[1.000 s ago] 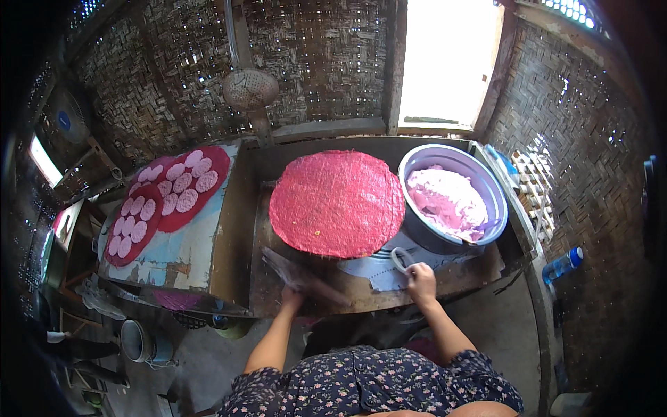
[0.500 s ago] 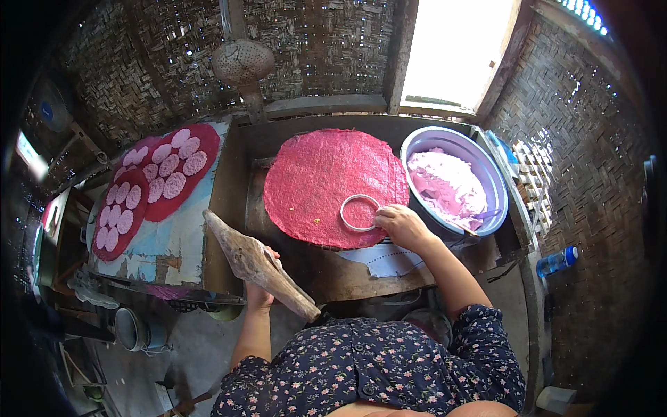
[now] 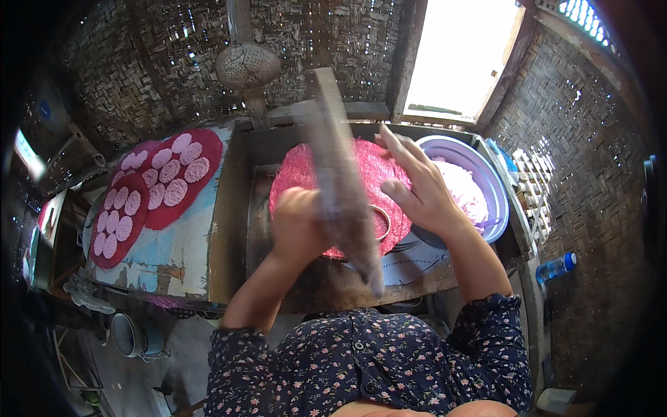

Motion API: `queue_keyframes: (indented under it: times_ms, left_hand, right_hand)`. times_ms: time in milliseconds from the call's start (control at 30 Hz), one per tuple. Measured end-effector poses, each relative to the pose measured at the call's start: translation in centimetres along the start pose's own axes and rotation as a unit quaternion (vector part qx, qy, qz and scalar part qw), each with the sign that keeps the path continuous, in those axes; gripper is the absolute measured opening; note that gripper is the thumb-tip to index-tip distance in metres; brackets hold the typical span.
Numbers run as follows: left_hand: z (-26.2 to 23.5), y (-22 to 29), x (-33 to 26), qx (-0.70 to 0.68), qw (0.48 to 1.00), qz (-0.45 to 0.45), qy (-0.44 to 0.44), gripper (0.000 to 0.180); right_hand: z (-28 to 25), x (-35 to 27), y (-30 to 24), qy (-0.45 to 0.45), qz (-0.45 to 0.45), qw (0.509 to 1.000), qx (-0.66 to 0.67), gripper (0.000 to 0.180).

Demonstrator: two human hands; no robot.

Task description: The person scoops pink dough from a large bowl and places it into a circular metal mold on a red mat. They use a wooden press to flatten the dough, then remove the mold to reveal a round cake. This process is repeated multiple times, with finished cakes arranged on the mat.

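My left hand (image 3: 299,224) is closed round a long, worn wooden piece (image 3: 340,167), broad in the middle and narrow at its ends. It stands steeply tilted over the round red mat (image 3: 293,170) and is blurred by motion. My right hand (image 3: 427,191) is raised just right of the wood, fingers spread, with nothing in it. Below, a thin pale ring (image 3: 381,222) lies on the mat, partly hidden behind the wood. At the right, a lilac basin (image 3: 499,201) holds pale pink, crumbly stuff (image 3: 462,187), partly covered by my right hand.
On a worn board (image 3: 182,247) at the left lie red mats (image 3: 161,219) bearing several pink discs (image 3: 169,172). A pierced rounded thing (image 3: 248,66) hangs at the woven wall. A blue-capped bottle (image 3: 556,267) stands at the right, a bucket (image 3: 128,336) at lower left.
My left hand has brought the wooden piece up and right, over the mat, turning it steeper. My right hand has let go of the ring and risen, its fingers now spread.
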State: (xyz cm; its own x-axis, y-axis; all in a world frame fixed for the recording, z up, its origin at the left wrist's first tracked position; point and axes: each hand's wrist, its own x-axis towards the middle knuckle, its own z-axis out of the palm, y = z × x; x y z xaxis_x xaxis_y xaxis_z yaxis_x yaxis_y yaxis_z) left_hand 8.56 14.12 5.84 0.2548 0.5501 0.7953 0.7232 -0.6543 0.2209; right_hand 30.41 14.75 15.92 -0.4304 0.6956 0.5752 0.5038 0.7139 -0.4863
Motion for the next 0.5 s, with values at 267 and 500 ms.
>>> queue_keyframes:
  times_ms: [267, 500]
  left_hand:
    - [0.4, 5.7, 7.4, -0.181, 0.967, 0.031, -0.175, 0.015]
    - [2.0, 8.8, 7.2, 0.023, 0.977, 0.039, -0.208, 0.040]
  right_hand:
    - [-3.4, 0.0, -4.7, -0.007, -0.294, 0.937, -0.189, 0.046]
    - [-13.0, -5.5, 0.9, -0.066, -0.040, 0.997, 0.013, 0.035]
